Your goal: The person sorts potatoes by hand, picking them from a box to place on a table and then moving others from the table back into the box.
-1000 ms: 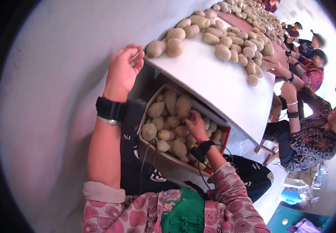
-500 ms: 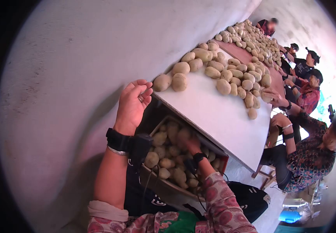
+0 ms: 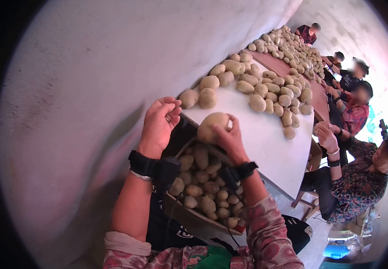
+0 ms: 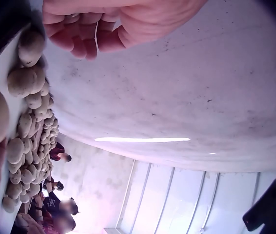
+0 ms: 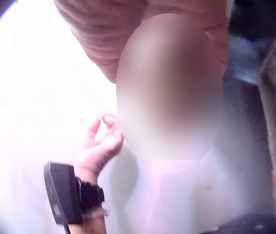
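My right hand (image 3: 232,142) grips a large pale potato (image 3: 211,127) and holds it up at the table's near edge, above a box. In the right wrist view a blurred oval hides most of what that hand holds. My left hand (image 3: 159,123) is raised beside the wall, its fingers loosely bent and holding nothing. A ring shows on one of its fingers. Close to its fingertips, a potato (image 3: 188,98) lies at the corner of the white tabletop (image 3: 252,143). Below my hands, the cardboard box (image 3: 189,214) is filled with many potatoes.
A plain wall (image 3: 77,89) runs along my left. More potatoes (image 3: 288,92) spread over the table and pile up toward its far end. Several people sit along the right side, the nearest in a patterned shirt (image 3: 357,184). Cables hang near the box.
My right hand has come up out of the box with the large potato, to the table edge. The left hand stays raised by the wall, still loosely bent. The head view has shifted.
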`<action>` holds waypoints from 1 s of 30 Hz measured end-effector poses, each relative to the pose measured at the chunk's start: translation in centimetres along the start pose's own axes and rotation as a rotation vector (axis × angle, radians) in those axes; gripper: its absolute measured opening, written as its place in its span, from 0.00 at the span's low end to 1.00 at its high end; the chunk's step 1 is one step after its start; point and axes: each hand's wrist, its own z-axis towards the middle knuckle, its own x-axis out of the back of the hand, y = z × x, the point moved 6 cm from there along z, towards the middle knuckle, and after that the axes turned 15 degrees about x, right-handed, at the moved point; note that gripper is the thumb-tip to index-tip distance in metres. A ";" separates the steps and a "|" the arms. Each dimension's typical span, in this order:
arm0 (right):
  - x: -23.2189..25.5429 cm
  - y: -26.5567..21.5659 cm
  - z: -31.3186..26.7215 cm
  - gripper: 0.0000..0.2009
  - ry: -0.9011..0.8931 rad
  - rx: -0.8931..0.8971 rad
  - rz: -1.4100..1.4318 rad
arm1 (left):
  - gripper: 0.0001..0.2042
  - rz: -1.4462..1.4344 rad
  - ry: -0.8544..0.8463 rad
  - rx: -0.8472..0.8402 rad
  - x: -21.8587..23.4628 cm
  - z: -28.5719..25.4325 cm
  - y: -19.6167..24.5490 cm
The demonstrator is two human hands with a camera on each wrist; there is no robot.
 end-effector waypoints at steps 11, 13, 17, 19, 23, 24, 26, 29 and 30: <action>1.9 0.4 3.4 0.33 -0.137 0.124 -0.615 | 0.07 0.006 0.023 0.003 -0.5 -0.8 0.4; 1.6 0.9 3.2 0.37 -0.157 0.134 -0.605 | 0.07 0.016 0.028 0.000 -0.3 -0.9 0.6; 0.8 0.7 3.5 0.46 -0.203 0.175 -0.688 | 0.07 0.026 0.014 0.012 -0.6 -0.8 0.2; 0.5 0.8 3.6 0.46 -0.178 0.182 -0.670 | 0.07 0.036 0.022 0.015 -0.5 -0.9 0.3; -0.4 0.4 3.3 0.46 -0.043 0.265 -0.677 | 0.07 0.051 0.005 0.020 -0.6 -0.7 -0.1; -0.5 0.7 3.2 0.46 -0.042 0.251 -0.677 | 0.07 0.053 -0.001 0.017 -0.6 -0.6 -0.1; -0.9 0.9 3.2 0.46 0.007 0.291 -0.720 | 0.07 0.065 -0.005 0.011 -0.9 -0.6 0.0; -1.1 0.0 3.1 0.46 -0.056 0.311 -0.684 | 0.07 0.089 -0.041 -0.015 0.0 -0.1 0.0; -1.1 -0.2 3.0 0.46 -0.071 0.376 -0.784 | 0.07 0.084 -0.062 -0.001 0.0 0.0 0.0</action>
